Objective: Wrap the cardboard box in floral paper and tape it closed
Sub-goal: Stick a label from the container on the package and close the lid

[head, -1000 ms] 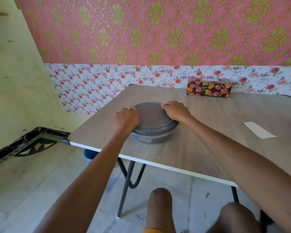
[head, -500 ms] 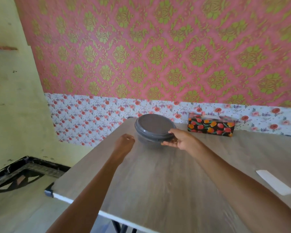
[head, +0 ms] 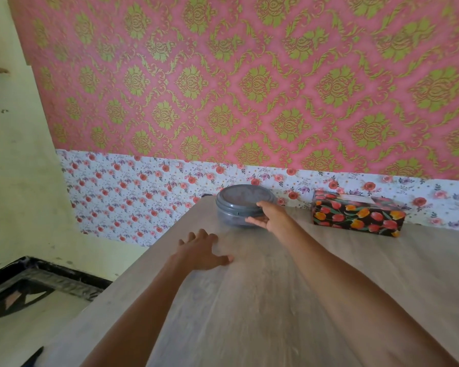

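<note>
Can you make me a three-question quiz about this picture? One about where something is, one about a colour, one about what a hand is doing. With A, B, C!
1. Where is the floral box?
A) on top of the round container
B) right of it on the table
C) on the floor

2. What colour is the container's lid?
A) yellow
B) white
C) grey

3. What is the left hand doing?
A) gripping the lid
B) spread open, holding nothing
C) holding the box

Answers:
1 B, the box sits on the tabletop to the right of the container.
2 C, the lid is grey, like the tub under it.
3 B, its fingers are spread over the table, and only the right hand touches the container.
</note>
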Demonstrator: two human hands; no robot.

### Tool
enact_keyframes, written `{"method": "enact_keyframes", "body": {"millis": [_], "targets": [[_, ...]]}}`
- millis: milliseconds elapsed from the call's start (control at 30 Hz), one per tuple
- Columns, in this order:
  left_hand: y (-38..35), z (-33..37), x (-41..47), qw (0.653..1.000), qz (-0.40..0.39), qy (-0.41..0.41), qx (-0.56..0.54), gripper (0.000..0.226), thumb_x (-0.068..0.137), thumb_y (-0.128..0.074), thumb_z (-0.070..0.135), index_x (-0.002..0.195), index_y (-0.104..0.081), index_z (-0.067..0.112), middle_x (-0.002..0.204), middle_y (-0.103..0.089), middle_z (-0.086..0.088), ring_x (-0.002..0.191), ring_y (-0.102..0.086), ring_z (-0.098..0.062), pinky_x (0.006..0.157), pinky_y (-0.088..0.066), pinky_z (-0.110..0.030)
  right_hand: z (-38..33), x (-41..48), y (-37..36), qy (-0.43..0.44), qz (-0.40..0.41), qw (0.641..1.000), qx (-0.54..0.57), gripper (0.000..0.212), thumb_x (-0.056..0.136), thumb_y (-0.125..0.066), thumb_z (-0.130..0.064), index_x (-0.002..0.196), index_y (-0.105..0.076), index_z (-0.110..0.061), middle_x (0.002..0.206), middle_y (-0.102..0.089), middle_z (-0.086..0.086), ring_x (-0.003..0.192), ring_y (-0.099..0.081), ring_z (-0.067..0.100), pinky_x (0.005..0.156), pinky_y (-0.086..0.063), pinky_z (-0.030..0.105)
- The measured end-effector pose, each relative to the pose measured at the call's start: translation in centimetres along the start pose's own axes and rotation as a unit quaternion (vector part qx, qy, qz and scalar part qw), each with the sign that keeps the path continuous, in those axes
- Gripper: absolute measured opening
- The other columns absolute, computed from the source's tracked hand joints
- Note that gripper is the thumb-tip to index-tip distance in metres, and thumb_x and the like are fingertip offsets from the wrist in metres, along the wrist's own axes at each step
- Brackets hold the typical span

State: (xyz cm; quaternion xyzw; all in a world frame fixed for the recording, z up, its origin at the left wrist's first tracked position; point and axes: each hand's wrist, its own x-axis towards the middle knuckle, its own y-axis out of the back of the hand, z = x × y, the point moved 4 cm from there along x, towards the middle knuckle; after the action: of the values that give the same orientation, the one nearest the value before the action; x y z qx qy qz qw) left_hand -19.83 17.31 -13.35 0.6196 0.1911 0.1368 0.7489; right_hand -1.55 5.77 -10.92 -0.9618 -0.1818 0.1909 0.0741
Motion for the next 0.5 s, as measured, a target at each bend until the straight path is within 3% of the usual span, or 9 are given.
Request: {"method": "enact_keyframes", "body": {"millis": [67, 233, 333, 400, 500], "targets": [[-0.2, 0.0, 0.1, 1.000, 0.003, -0.002, 0.008, 0.085, 0.081, -0.043, 0.080, 0.148, -0.031, 0.029, 0.153, -0.027, -0.002, 0.140, -0.026, -0.029, 0.112, -0.023, -0.052, 0.0, 0.4, -0.6, 0.006, -0.001, 1.000, 0.003, 0.048, 0.093, -0.066, -0.007, 0.137, -0.047, -0.008, 0.133, -0.053, 0.021, 0.096, -0.067, 0.040, 0.040, -0.053, 0.031], [-0.3, 0.0, 0.1, 1.000, 0.002, 0.001, 0.015, 0.083, 0.084, -0.042, 0.078, 0.148, -0.031, 0.028, 0.153, -0.028, -0.002, 0.140, -0.027, -0.029, 0.110, -0.026, -0.050, 0.0, -0.8, -1.5, 0.008, -0.003, 0.998, -0.055, 0.055, 0.098, -0.061, -0.020, 0.145, -0.036, -0.008, 0.132, -0.055, 0.021, 0.100, -0.068, 0.037, 0.037, -0.053, 0.032], [-0.3, 0.1, -0.3, 1.000, 0.024, -0.003, -0.016, 0.076, 0.087, -0.046, 0.072, 0.146, -0.036, 0.026, 0.149, -0.033, -0.003, 0.137, -0.032, -0.028, 0.109, -0.028, -0.047, -0.4, -2.3, -0.4, 0.002, 0.005, 0.994, -0.113, 0.056, 0.103, -0.050, -0.031, 0.150, -0.030, -0.011, 0.140, -0.048, 0.019, 0.088, -0.070, 0.034, 0.046, -0.057, 0.033], [-0.2, 0.3, -0.8, 0.995, 0.056, -0.012, -0.083, 0.062, 0.089, -0.056, 0.059, 0.140, -0.045, 0.025, 0.143, -0.043, -0.002, 0.131, -0.040, -0.026, 0.108, -0.034, -0.042, -0.9, -3.9, 1.1, 0.035, 0.016, 0.986, -0.162, 0.049, 0.102, -0.051, -0.026, 0.144, -0.039, -0.005, 0.112, -0.063, 0.020, 0.069, -0.068, 0.025, 0.058, -0.059, 0.031], [0.8, 2.0, -2.1, 0.958, 0.133, -0.037, -0.251, 0.029, 0.090, -0.066, 0.028, 0.117, -0.066, 0.019, 0.116, -0.067, 0.000, 0.104, -0.060, -0.015, 0.091, -0.044, -0.024, -1.4, -8.1, 4.2, 0.097, -0.005, 0.975, -0.202, 0.029, 0.097, -0.058, -0.014, 0.121, -0.057, 0.002, 0.081, -0.069, 0.015, 0.057, -0.062, 0.018, 0.055, -0.056, 0.027]]}}
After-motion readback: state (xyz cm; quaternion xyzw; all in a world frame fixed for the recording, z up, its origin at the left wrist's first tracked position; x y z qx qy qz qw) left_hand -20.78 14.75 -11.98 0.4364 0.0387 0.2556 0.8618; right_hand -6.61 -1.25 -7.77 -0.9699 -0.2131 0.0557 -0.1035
